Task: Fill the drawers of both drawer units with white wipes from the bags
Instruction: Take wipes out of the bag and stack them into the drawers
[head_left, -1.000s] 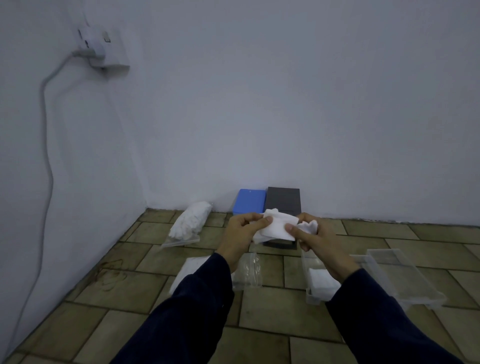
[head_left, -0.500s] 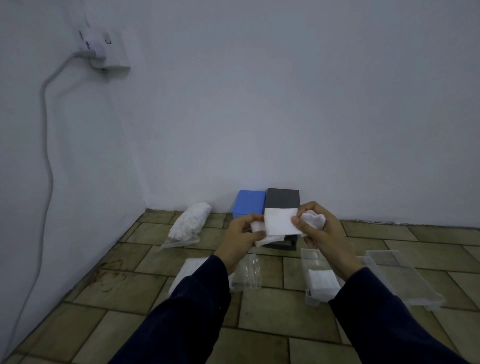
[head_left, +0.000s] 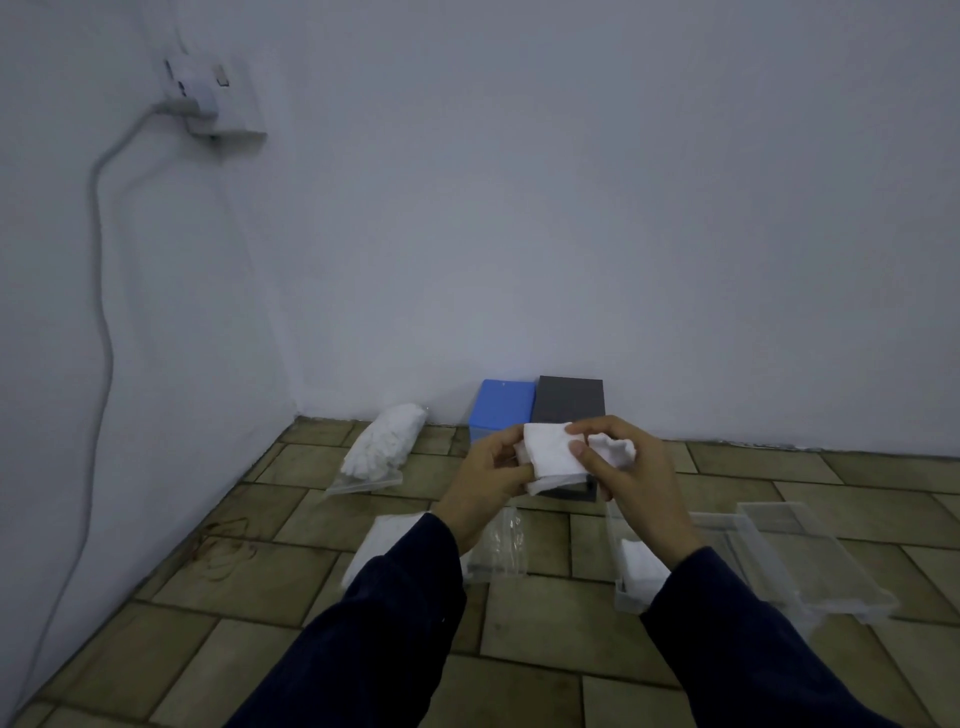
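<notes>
I am pinching a soft, feather-light folded wipe (head_left: 550, 457) by its edges, left hand (head_left: 488, 478) at nine o'clock, right hand (head_left: 634, 483) at three, which is also clutching a crumpled wipe (head_left: 613, 448).

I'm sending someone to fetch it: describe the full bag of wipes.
Start at the corner where the two walls meet the tiled floor. The full bag of wipes lies there, left of the blue drawer unit. Unlike the flatter bag nearer the person, it bulges.

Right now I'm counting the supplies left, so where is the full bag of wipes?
In the head view the full bag of wipes lies on the tiled floor at the left, near the wall corner, just left of the blue drawer unit.
</notes>
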